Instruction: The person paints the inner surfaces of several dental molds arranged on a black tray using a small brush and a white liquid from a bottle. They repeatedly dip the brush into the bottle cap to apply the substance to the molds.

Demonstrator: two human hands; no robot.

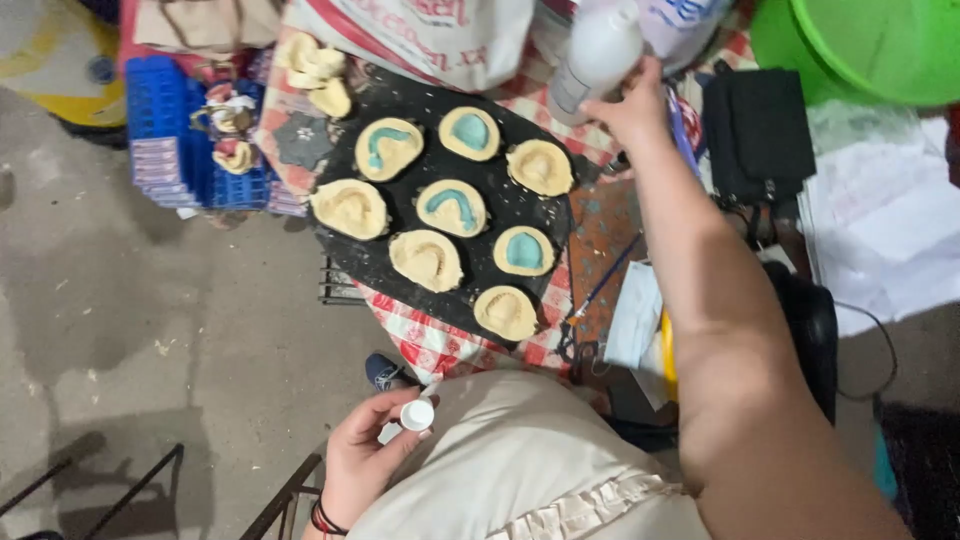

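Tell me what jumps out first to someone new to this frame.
The black tray at centre, holding eight pale yellow moulds, four of them filled with teal. Above it the right hand grips a white bottle, while the left hand, low in the frame, pinches a small white cap. A bright green tub sits top right.

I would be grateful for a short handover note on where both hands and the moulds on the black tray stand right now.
Left hand: low by the lap, holding a small white cap in its fingers.
Right hand: raised beyond the black tray, gripping a white bottle, uncapped.
Tray: eight cream moulds; four hold blue-green filling, four are unfilled.
More cream moulds lie off the tray at its far-left corner.
Done: four filled. Left: four on the tray, cap off.
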